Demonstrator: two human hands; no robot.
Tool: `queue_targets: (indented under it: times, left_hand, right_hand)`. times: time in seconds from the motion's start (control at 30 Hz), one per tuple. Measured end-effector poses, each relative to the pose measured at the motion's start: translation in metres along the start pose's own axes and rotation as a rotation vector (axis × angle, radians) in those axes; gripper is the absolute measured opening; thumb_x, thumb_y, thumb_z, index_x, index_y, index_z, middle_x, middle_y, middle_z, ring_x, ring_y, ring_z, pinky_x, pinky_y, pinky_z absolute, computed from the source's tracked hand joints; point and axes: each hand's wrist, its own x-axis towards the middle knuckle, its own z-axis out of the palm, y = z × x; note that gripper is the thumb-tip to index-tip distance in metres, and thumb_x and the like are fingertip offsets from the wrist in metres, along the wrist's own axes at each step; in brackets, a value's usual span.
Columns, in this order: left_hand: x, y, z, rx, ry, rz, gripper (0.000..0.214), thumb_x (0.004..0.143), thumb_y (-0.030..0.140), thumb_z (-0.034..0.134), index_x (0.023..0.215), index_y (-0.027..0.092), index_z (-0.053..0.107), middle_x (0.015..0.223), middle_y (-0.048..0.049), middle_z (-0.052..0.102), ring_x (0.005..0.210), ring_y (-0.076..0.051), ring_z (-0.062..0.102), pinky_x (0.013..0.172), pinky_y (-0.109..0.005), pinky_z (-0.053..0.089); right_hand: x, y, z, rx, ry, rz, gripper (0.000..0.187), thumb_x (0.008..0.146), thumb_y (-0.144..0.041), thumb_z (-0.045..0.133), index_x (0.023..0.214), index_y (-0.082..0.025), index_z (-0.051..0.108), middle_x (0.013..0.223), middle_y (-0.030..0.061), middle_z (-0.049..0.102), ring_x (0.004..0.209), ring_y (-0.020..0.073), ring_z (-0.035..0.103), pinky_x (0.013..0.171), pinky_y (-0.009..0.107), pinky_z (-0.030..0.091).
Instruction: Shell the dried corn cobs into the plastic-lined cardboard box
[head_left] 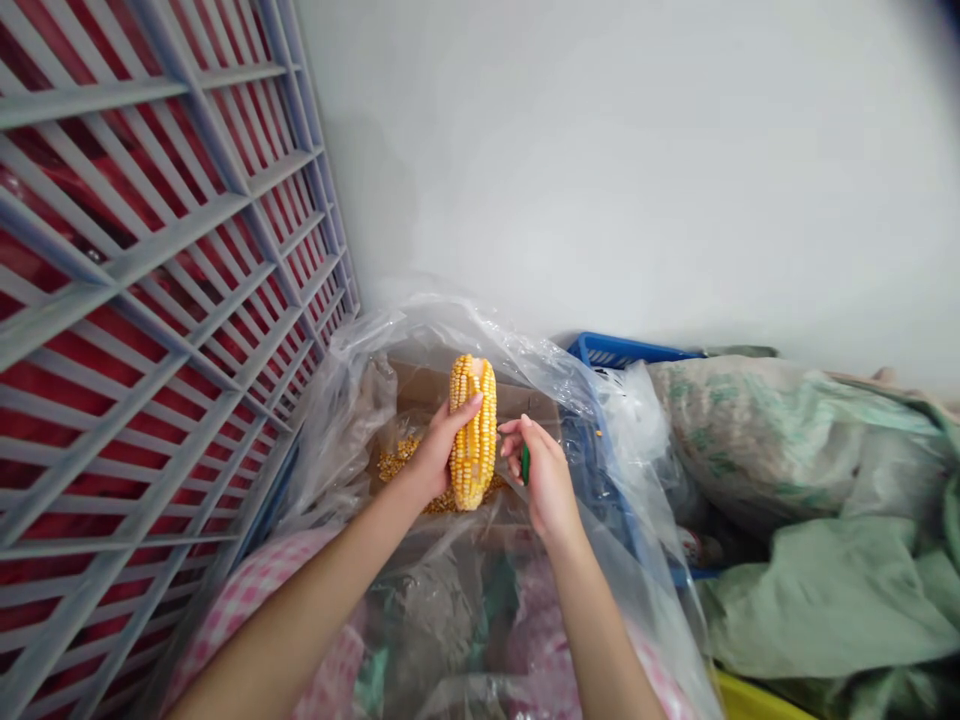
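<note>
Upright in front of me is an ear of corn [474,440], yellow, with a few rows of kernels gone along its length. My left hand [441,440] is closed around its left side, thumb lying across the front. Just to the right, my right hand [541,468] has its fingers curled round a small tool with a green handle [525,464]; its working end is too small to make out. A slight gap separates this hand from the cob. Loose corn kernels [397,458] lie below, in a box lined with clear plastic.
Clear plastic sheeting [352,375] drapes over a blue crate [634,350] and across my lap. A tall grey slatted crate [172,270] with red contents stands close on the left. Filled sacks [772,440] and green cloth [840,600] lie at right. A white wall [600,170] rises behind.
</note>
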Motion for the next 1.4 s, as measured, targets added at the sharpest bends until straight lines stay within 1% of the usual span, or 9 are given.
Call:
queue_targets:
  times: [0.13, 0.2, 0.37, 0.47, 0.73, 0.9, 1.07, 1.2, 1.4]
  left_hand:
    - [0.0, -0.001, 0.0, -0.01, -0.024, -0.001, 0.035, 0.063, 0.038, 0.069, 0.088, 0.018, 0.055, 0.063, 0.0029, 0.058, 0.053, -0.009, 0.055, 0.051, -0.02, 0.043]
    - [0.002, -0.002, -0.001, -0.046, -0.025, -0.026, 0.037, 0.064, 0.043, 0.067, 0.088, 0.017, 0.056, 0.065, 0.0014, 0.06, 0.055, -0.01, 0.057, 0.053, -0.022, 0.045]
    - [0.007, -0.004, -0.005, -0.074, 0.046, -0.075, 0.042, 0.066, 0.053, 0.059, 0.084, 0.015, 0.059, 0.061, -0.0006, 0.061, 0.054, -0.013, 0.058, 0.053, -0.023, 0.047]
    - [0.006, -0.003, -0.005, -0.067, 0.038, -0.113, 0.042, 0.065, 0.052, 0.061, 0.084, 0.015, 0.059, 0.058, -0.0007, 0.06, 0.052, -0.013, 0.058, 0.05, -0.023, 0.047]
    - [0.006, -0.002, -0.004, -0.102, -0.01, -0.083, 0.042, 0.065, 0.049, 0.063, 0.09, 0.016, 0.058, 0.062, -0.0001, 0.061, 0.051, -0.012, 0.058, 0.048, -0.022, 0.047]
    - [0.008, 0.001, -0.005, -0.121, -0.022, -0.163, 0.049, 0.064, 0.06, 0.057, 0.085, 0.015, 0.06, 0.062, -0.0016, 0.062, 0.049, -0.014, 0.059, 0.047, -0.025, 0.049]
    - [0.007, 0.002, -0.002, -0.141, -0.001, -0.176, 0.044, 0.064, 0.058, 0.058, 0.079, 0.016, 0.059, 0.058, 0.0, 0.061, 0.046, -0.013, 0.058, 0.044, -0.024, 0.048]
    - [0.007, 0.001, -0.003, -0.13, -0.021, -0.189, 0.046, 0.062, 0.058, 0.06, 0.081, 0.016, 0.059, 0.058, -0.0009, 0.062, 0.046, -0.014, 0.058, 0.044, -0.024, 0.048]
    - [0.006, 0.003, 0.0, -0.108, -0.033, -0.199, 0.047, 0.065, 0.059, 0.056, 0.086, 0.016, 0.06, 0.056, -0.0011, 0.061, 0.043, -0.013, 0.056, 0.042, -0.024, 0.047]
  right_hand:
    - [0.001, 0.001, 0.001, 0.023, -0.003, -0.005, 0.035, 0.074, -0.051, 0.05, 0.072, -0.016, 0.058, 0.055, -0.0039, 0.048, 0.04, 0.0042, 0.033, 0.037, 0.02, 0.019]
    - [0.001, 0.001, 0.001, 0.044, 0.004, 0.0, 0.035, 0.074, -0.05, 0.051, 0.073, -0.017, 0.058, 0.055, -0.0042, 0.048, 0.039, 0.0038, 0.032, 0.036, 0.019, 0.019]
    - [-0.001, 0.002, 0.003, 0.017, -0.008, -0.003, 0.033, 0.074, -0.049, 0.052, 0.074, -0.016, 0.058, 0.054, -0.0046, 0.046, 0.039, 0.0031, 0.03, 0.036, 0.019, 0.017]
    - [-0.002, 0.002, 0.004, -0.008, -0.025, 0.0, 0.032, 0.074, -0.049, 0.053, 0.073, -0.016, 0.057, 0.054, -0.0047, 0.046, 0.039, 0.0031, 0.029, 0.037, 0.019, 0.016]
    - [-0.002, 0.0, 0.009, -0.029, -0.016, -0.003, 0.033, 0.072, -0.05, 0.054, 0.07, -0.017, 0.056, 0.051, -0.0055, 0.044, 0.04, 0.004, 0.03, 0.038, 0.019, 0.017]
    - [-0.001, 0.002, 0.009, -0.033, -0.016, 0.002, 0.032, 0.072, -0.049, 0.053, 0.072, -0.017, 0.057, 0.051, -0.0062, 0.043, 0.039, 0.0039, 0.029, 0.037, 0.02, 0.016]
    - [-0.002, 0.003, 0.008, -0.047, -0.021, 0.0, 0.031, 0.074, -0.047, 0.053, 0.07, -0.017, 0.055, 0.051, -0.0064, 0.041, 0.04, 0.004, 0.03, 0.038, 0.02, 0.016]
    - [-0.003, 0.0, 0.012, -0.039, -0.018, 0.001, 0.029, 0.073, -0.046, 0.053, 0.069, -0.018, 0.054, 0.05, -0.007, 0.04, 0.039, 0.0038, 0.028, 0.038, 0.02, 0.016]
    - [-0.003, -0.002, 0.014, -0.026, -0.002, 0.005, 0.027, 0.072, -0.045, 0.054, 0.066, -0.018, 0.052, 0.049, -0.0079, 0.038, 0.039, 0.0041, 0.026, 0.038, 0.021, 0.017]
